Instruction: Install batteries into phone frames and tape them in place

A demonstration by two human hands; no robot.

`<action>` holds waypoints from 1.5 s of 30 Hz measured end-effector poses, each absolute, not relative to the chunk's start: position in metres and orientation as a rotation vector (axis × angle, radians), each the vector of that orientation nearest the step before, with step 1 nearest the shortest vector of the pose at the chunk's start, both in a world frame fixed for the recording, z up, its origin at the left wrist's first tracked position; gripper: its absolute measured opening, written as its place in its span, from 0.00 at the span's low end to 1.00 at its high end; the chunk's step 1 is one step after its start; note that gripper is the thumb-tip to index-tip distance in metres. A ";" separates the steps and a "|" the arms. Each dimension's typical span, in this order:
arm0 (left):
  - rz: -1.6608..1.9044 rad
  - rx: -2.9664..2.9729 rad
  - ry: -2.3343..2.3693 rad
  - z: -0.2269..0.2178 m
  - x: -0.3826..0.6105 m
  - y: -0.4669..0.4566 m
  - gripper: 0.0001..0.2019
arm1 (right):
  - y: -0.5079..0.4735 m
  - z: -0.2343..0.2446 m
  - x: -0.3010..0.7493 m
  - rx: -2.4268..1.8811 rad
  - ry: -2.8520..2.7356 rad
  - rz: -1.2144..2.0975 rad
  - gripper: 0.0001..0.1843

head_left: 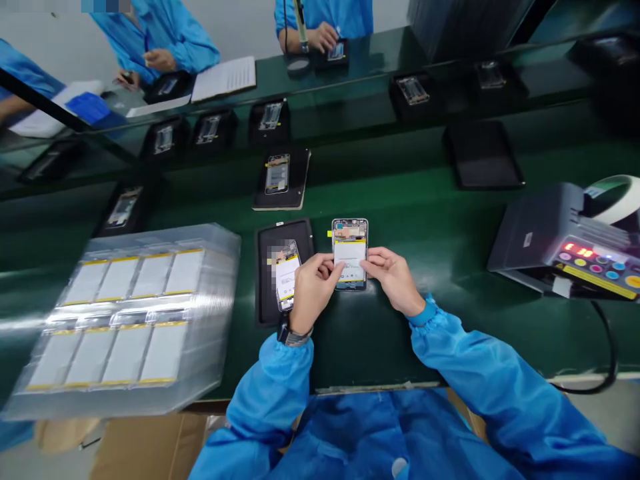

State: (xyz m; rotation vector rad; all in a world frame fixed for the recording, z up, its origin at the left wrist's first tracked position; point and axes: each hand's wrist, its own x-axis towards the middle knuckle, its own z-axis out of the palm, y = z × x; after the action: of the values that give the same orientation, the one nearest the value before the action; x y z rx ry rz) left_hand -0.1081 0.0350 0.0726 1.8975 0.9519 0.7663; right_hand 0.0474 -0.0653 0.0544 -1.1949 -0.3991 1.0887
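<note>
In the head view, an opened phone (345, 231) with its inner parts showing is held between my hands. A white battery (349, 251) with a yellow top strip lies in its frame. My left hand (314, 288) is closed on the phone's left edge, thumb over the battery. On the right edge, my right hand (395, 279) pinches it the same way, its thumb also at the battery. Just left, a black tray (267, 280) bears a second opened phone (287, 275), partly covered by my left hand and wrist.
A clear plastic tray (227, 280) of several white batteries stands at the left. To the right is a tape dispenser (530, 233) with a lit display. Black trays with opened phones line the bench behind, near a bare black tray (483, 155). Co-workers in blue sit across.
</note>
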 end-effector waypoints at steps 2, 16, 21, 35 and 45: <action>0.805 1.965 0.967 0.071 -0.109 0.034 0.10 | -0.065 0.053 0.048 -1.182 -0.416 1.083 0.27; 0.835 1.556 0.927 0.064 -0.106 0.039 0.18 | -0.070 0.058 0.051 -1.129 -0.442 1.131 0.25; 0.642 1.407 0.878 0.064 -0.108 0.042 0.19 | -0.070 0.059 0.050 -1.142 -0.445 1.136 0.26; 0.574 1.435 0.780 0.065 -0.107 0.036 0.15 | -0.071 0.058 0.042 -1.169 -0.482 1.159 0.28; 0.628 1.362 0.847 0.071 -0.095 0.019 0.20 | -0.074 0.065 0.031 -1.298 -0.535 1.001 0.25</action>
State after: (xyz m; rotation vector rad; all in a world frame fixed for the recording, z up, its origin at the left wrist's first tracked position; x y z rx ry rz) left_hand -0.0951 0.0192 0.0709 1.3617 0.8473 0.6276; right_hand 0.0315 -0.0744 0.0653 -1.2982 -0.5354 1.0005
